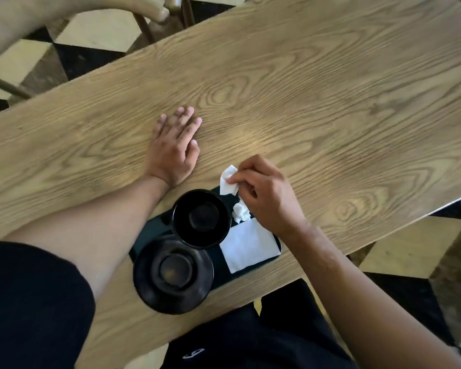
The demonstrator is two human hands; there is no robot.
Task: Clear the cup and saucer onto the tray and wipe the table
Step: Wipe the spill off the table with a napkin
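Black: one cup [201, 218], one saucer [173, 274].

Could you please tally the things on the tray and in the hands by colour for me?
Black: 3, the cup, the saucer and the tray.
White: 3, the flat napkin, the crumpled tissue and the tissue piece pinched by the right hand.
Total: 6

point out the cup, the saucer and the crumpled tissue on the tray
cup [201, 218], head view, on its dark inside bottom
saucer [173, 272], head view, on its centre well
crumpled tissue [240, 213], head view, on the middle of the white wad
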